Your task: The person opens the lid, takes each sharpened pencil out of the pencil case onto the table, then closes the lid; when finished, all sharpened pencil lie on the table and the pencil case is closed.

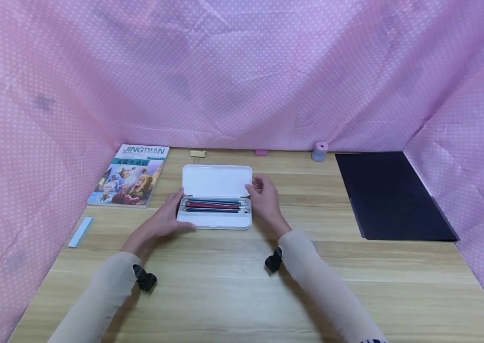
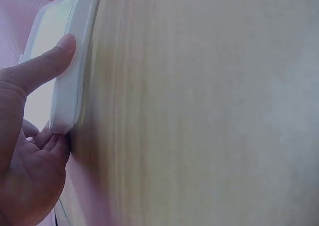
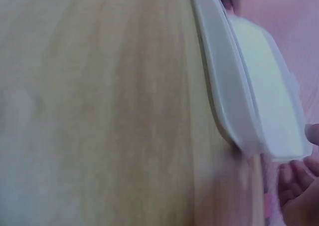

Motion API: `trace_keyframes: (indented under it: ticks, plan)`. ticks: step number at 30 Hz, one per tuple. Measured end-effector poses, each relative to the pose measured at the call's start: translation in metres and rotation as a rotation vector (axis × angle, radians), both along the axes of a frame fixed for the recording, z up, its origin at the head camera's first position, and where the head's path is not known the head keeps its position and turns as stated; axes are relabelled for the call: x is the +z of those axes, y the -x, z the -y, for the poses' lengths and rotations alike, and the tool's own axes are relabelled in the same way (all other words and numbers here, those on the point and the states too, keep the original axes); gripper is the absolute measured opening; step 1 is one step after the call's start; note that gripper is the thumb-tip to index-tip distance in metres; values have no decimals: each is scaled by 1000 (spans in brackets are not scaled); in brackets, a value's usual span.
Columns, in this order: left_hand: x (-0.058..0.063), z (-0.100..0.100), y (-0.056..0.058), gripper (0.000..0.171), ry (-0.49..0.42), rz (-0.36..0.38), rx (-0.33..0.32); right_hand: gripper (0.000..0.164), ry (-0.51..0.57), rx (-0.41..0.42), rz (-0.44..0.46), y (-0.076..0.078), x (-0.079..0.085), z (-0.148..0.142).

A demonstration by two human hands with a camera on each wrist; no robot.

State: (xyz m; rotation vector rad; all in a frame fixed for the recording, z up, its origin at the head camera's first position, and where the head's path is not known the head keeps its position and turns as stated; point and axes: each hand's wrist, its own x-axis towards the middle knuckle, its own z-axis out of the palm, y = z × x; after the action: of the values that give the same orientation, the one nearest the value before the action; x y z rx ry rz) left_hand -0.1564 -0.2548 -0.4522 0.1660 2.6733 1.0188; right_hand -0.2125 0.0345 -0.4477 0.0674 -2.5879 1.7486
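Note:
A white pencil case (image 1: 213,221) lies on the table with its lid (image 1: 217,180) raised at the back. Several pencils (image 1: 213,206), dark blue and red, lie lengthwise inside. The left hand (image 1: 165,221) grips the case's left end, thumb (image 2: 52,61) along the front wall and fingers around the end. At the right side, the right hand (image 1: 266,200) holds the lid's edge, its thumb on the inner face and the fingers behind. In the right wrist view, the lid (image 3: 269,91) stands up from the base (image 3: 224,71).
A book (image 1: 128,176) lies back left, a pale blue strip (image 1: 80,232) in front of it. Along the back are a yellow binder clip (image 1: 198,154), a pink item (image 1: 261,152) and a pink-and-blue cylinder (image 1: 320,152). Black sheets (image 1: 396,197) lie right. Pink dotted cloth (image 1: 242,71) surrounds the table.

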Motion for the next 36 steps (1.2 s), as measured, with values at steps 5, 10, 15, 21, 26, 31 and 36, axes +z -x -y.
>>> trace_keyframes:
  ticks: [5,10,15,21,26,31,36]
  plan:
    - [1,0,2,126,13,9,-16,32,-100,179,-186,-9,10,2]
    - [1,0,2,126,14,15,-16,28,-298,440,-130,-12,10,5]
    - [-1,1,3,127,28,-4,-35,27,-452,557,-66,-13,6,6]
    - [0,1,2,127,28,-15,-37,25,-492,610,-61,-10,9,5]
    - [-1,1,2,127,30,-14,-37,20,-467,604,-39,-8,9,4]
    - [-2,1,2,128,24,-21,-36,17,-370,540,-33,-8,8,-9]
    - [-2,2,1,129,28,-19,-28,19,-290,493,-11,-3,15,-40]
